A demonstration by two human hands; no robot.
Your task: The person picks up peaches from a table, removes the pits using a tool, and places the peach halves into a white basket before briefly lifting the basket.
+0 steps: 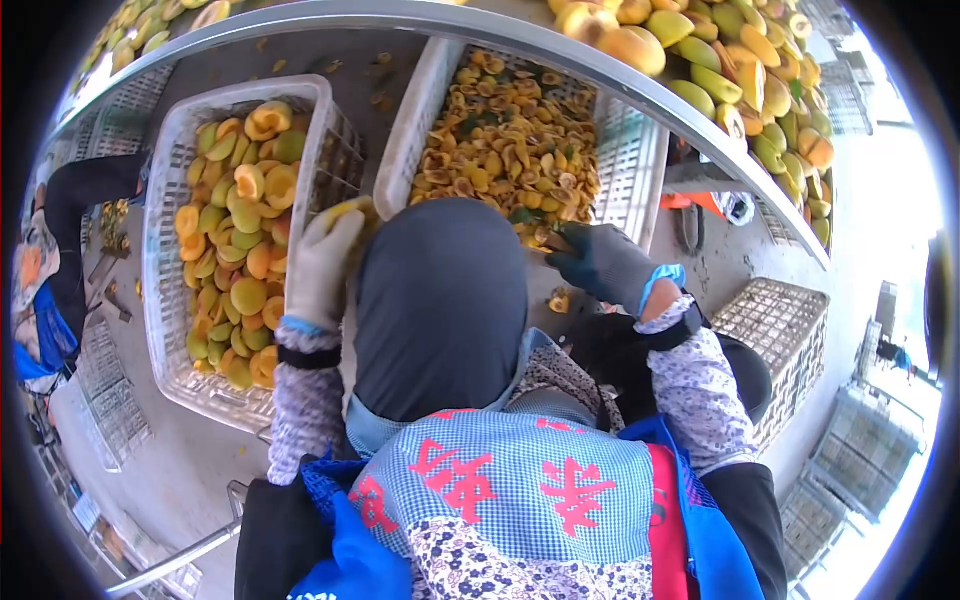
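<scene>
Left hand (324,258) half curled, right hand (606,264) bent inward near the scraps (500,150) — can't tell what, if anything, either grips — with cut fruit (245,235) in the left crate (157,260), best handled lightly and kept free of scraps.

Two gloved hands are counted: one left hand (325,262) and one right hand (605,263). Two filled crates are seen between and beside them, one crate of cut fruit (160,250) and one crate of scraps (400,150). The cut fruit (250,295) and the scraps (480,140) are heaped too thickly to be counted. One dark head covering (440,310) and two black wristbands (308,357) are shown. At the right, one pale crate (775,310) is seen near the knee.
</scene>
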